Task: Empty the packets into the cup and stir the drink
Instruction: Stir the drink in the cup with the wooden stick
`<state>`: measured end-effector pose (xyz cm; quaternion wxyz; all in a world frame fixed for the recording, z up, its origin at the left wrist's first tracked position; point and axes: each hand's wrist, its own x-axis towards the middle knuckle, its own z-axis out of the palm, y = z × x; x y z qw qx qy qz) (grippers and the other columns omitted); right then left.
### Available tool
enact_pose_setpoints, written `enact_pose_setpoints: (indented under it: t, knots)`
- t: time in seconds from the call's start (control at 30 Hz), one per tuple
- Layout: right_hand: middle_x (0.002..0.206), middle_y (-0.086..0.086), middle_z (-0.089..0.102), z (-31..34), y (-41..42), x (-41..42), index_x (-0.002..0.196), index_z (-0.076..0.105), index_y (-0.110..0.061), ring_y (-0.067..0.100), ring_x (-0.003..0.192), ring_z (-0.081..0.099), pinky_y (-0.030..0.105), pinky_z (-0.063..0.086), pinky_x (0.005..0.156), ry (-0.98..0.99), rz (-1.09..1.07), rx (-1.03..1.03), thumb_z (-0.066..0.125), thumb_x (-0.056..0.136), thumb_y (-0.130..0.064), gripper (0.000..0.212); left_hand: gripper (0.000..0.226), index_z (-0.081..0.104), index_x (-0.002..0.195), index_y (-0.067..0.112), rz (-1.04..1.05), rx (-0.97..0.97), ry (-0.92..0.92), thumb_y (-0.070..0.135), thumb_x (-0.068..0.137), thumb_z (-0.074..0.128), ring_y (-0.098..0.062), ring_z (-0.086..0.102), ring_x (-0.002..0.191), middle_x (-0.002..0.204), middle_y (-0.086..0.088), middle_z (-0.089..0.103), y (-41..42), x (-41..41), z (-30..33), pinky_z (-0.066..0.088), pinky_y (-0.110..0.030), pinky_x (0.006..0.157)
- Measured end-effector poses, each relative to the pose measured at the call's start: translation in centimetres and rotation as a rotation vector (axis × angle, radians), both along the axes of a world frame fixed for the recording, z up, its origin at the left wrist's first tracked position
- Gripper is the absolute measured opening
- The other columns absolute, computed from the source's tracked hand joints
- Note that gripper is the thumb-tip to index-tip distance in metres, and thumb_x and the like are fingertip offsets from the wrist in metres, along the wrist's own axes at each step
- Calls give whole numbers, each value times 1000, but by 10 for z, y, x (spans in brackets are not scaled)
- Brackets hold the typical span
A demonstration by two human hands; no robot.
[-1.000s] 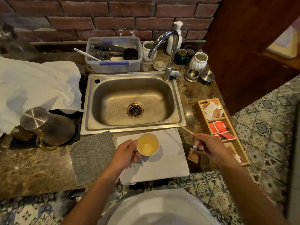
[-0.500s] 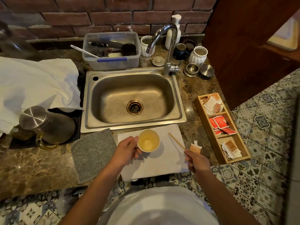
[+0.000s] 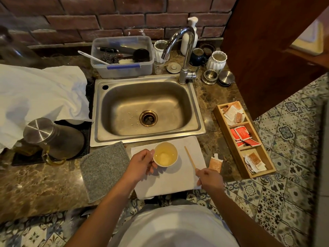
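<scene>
Since the earlier frames, the right hand (image 3: 210, 179) has been drawn back from beside the wooden packet tray (image 3: 227, 130) to the front right corner of the white cloth (image 3: 169, 184), and the wooden stir stick (image 3: 190, 157) has been carried with it, away from the sink's front rim; the left hand (image 3: 142, 166) is seen where it was. The cup (image 3: 165, 154) is small and pale, with pale yellow liquid inside and a whitish patch at the bottom. It is set on the white cloth, just in front of the sink (image 3: 147, 107), and is gripped at its left side by the closed fingers of the left hand. The stir stick is pinched at its near end by the right hand's closed fingers and is angled up and away toward the sink, its far end just to the right of the cup and apart from it. An opened orange packet (image 3: 215, 163) is seen on the counter just right of the cloth, between the cloth and the tray, close beside the right hand; whether it is touched by the hand cannot be told.
</scene>
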<state>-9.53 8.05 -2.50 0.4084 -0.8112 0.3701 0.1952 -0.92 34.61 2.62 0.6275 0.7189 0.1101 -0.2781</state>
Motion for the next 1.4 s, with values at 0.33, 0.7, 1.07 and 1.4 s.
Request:
enact_pose_setpoints:
  t: [0.33,0.7,1.07,1.4]
  knots:
    - [64,-2,71,-1,-11,24,66,63,-22,12,57,66,31,57,67,81,391,-137,57,99,-41,39,41,60,87,-4,-13,15,-4,33,103,53,-20,55,55,68,-12,68,1,1,1,44,-27,50]
    - [50,-5,69,-5,-12,33,65,73,-14,10,50,66,28,59,66,231,343,-180,65,92,-53,48,42,58,92,-12,13,2,-4,29,104,53,-16,54,51,71,-15,67,-1,-1,7,44,-24,47]
    - [55,-5,71,1,-12,39,70,74,-15,10,50,68,32,63,73,275,369,-223,66,91,-52,44,35,61,85,2,11,9,4,31,103,54,-17,55,53,68,-11,68,0,0,4,44,-26,48]
    - [65,-6,69,3,-8,35,69,67,-20,12,65,68,26,50,66,193,425,-272,61,94,-52,41,41,61,88,-5,14,11,2,32,103,54,-16,56,53,69,-11,69,0,-1,5,44,-27,49]
